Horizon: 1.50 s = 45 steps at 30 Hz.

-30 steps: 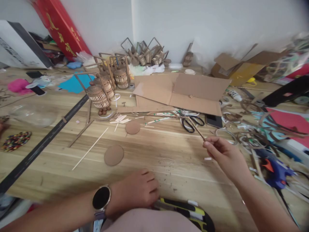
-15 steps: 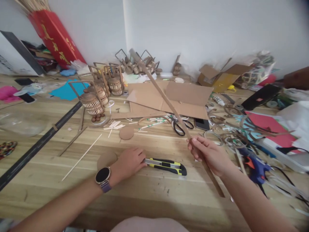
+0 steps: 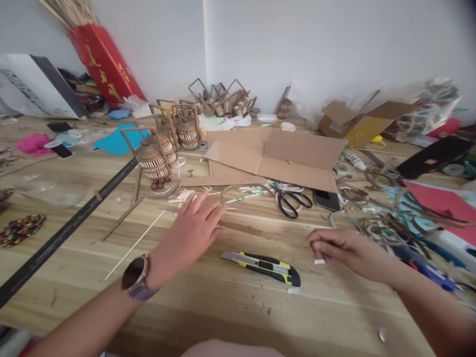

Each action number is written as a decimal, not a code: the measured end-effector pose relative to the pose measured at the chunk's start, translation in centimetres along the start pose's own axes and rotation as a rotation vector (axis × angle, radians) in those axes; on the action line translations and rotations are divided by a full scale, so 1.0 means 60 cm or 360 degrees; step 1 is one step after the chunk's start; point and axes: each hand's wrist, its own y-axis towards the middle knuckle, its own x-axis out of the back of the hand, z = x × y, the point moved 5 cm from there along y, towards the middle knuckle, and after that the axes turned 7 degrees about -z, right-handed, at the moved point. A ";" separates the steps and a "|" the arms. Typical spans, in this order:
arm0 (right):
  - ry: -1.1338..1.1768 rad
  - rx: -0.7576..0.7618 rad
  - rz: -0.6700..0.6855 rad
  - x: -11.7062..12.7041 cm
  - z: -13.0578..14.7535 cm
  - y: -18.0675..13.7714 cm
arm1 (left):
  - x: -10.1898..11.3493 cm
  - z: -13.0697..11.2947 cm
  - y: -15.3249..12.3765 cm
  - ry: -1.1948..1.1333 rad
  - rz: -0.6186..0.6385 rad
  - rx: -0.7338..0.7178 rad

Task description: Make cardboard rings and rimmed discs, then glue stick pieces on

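My left hand (image 3: 189, 233) lies flat with its fingers stretched out, over the left end of a long brown cardboard strip (image 3: 249, 230) that rests on the wooden table (image 3: 223, 307). A watch is on that wrist. My right hand (image 3: 342, 248) rests on the table at the right, past the strip's other end, its fingers curled together with nothing visible in them. A small white scrap (image 3: 320, 261) lies just under it. Between my hands, nearer to me, lies a yellow and black utility knife (image 3: 260, 262).
Black scissors (image 3: 292, 202), a phone (image 3: 326, 200) and flattened cardboard (image 3: 275, 151) lie beyond the hands. Small woven cardboard baskets (image 3: 152, 156) stand at the back left. A thin stick (image 3: 136, 243) and a black bar (image 3: 67, 228) lie left; a blue glue gun (image 3: 427, 265) and cut rings lie right.
My right hand has laid the long strip down on the table and let go of it. My left hand left the knife and moved forward onto the strip.
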 end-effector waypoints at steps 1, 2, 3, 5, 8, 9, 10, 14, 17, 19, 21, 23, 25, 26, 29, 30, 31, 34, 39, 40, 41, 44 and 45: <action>-0.0061 0.0048 -0.0003 0.010 -0.002 0.002 | -0.007 0.012 0.002 -0.0085 0.0162 0.0036; -0.0118 0.0098 -0.0017 0.023 -0.005 0.005 | -0.012 0.022 0.002 -0.0181 0.0319 0.0075; -0.0192 0.0142 -0.0036 0.037 -0.008 0.011 | -0.014 0.029 -0.001 -0.0290 0.0466 0.0123; -0.0402 0.0292 -0.0156 0.074 -0.008 0.030 | -0.016 0.033 -0.011 -0.0589 0.0731 0.0228; -0.0731 0.0535 -0.0431 0.132 0.016 0.070 | -0.024 0.010 -0.036 -0.1233 0.1076 0.0416; -0.0766 0.0568 -0.0494 0.144 0.030 0.084 | -0.030 -0.002 -0.044 -0.1448 0.1162 0.0507; -0.0819 0.0609 -0.0621 0.154 0.049 0.095 | -0.038 -0.015 -0.051 -0.1645 0.1212 0.0611; -0.1089 0.0660 -0.1395 0.133 0.130 0.100 | -0.079 -0.062 -0.063 -0.2320 0.1155 0.1110; -0.0975 0.0798 -0.1122 0.022 0.153 0.086 | -0.104 -0.073 -0.059 -0.2411 0.0950 0.1407; -0.0763 0.0754 -0.0852 -0.060 0.145 0.068 | -0.115 -0.074 -0.054 -0.2417 0.0818 0.1515; -0.0294 0.0478 -0.0581 -0.130 0.125 0.049 | -0.124 -0.074 -0.053 -0.2478 0.0700 0.1572; 0.0012 0.0213 -0.0477 -0.180 0.110 0.030 | -0.134 -0.075 -0.056 -0.2577 0.0625 0.1630; 0.0194 0.0080 -0.0488 -0.209 0.105 0.015 | -0.144 -0.080 -0.062 -0.2674 0.0601 0.1711; 0.0273 0.0042 -0.0491 -0.219 0.105 0.012 | -0.149 -0.083 -0.066 -0.2710 0.0609 0.1745; 0.0575 -0.0085 -0.0452 -0.245 0.106 0.013 | -0.157 -0.091 -0.071 -0.2723 0.0646 0.1777; 0.0691 -0.0142 -0.0446 -0.251 0.104 0.015 | -0.158 -0.092 -0.071 -0.2686 0.0639 0.1767; 0.0803 -0.0199 -0.0452 -0.257 0.102 0.018 | -0.157 -0.091 -0.070 -0.2644 0.0610 0.1755; 0.1057 -0.0309 -0.0518 -0.268 0.094 0.026 | -0.150 -0.086 -0.066 -0.2574 0.0503 0.1691; 0.1236 -0.0342 -0.0617 -0.266 0.076 0.024 | -0.146 -0.081 -0.070 -0.2775 0.0506 0.1702; 0.1239 -0.0340 -0.0637 -0.264 0.072 0.023 | -0.146 -0.080 -0.071 -0.2849 0.0512 0.1706; 0.1234 -0.0331 -0.0658 -0.261 0.070 0.021 | -0.147 -0.079 -0.072 -0.2918 0.0516 0.1691; 0.1216 -0.0304 -0.0725 -0.254 0.064 0.017 | -0.147 -0.078 -0.073 -0.3033 0.0530 0.1599; 0.1216 -0.0292 -0.0746 -0.253 0.063 0.016 | -0.147 -0.078 -0.074 -0.3042 0.0547 0.1590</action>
